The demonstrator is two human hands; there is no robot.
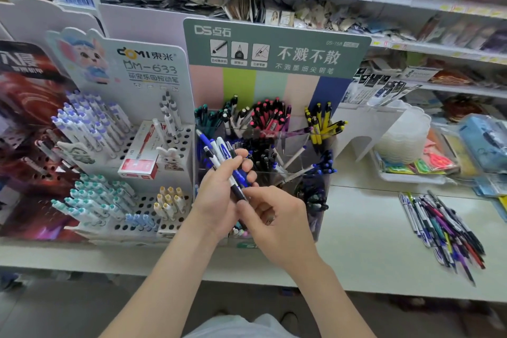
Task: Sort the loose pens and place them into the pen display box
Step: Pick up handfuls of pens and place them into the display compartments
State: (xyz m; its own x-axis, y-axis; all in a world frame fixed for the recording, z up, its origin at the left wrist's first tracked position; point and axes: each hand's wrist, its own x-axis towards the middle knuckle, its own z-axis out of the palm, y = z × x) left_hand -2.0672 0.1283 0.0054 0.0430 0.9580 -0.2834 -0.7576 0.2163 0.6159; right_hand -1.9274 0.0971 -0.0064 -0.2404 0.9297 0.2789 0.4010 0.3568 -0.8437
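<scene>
My left hand (219, 195) grips a bunch of blue, white and black pens (219, 153) in front of the pen display box (274, 46), a clear compartmented box with a green header card. My right hand (274, 217) pinches the lower end of one dark pen in that bunch. The box's compartments hold green, pink, yellow, black and blue pens. A pile of loose pens (441, 228) lies on the white shelf to the right.
A white pegboard pen stand (153, 63) with purple, teal and yellow pens stands to the left, with a red and white box (142, 156) on it. Packaged goods and a stack of clear trays (403, 137) sit at the right. Shelves of goods rise behind.
</scene>
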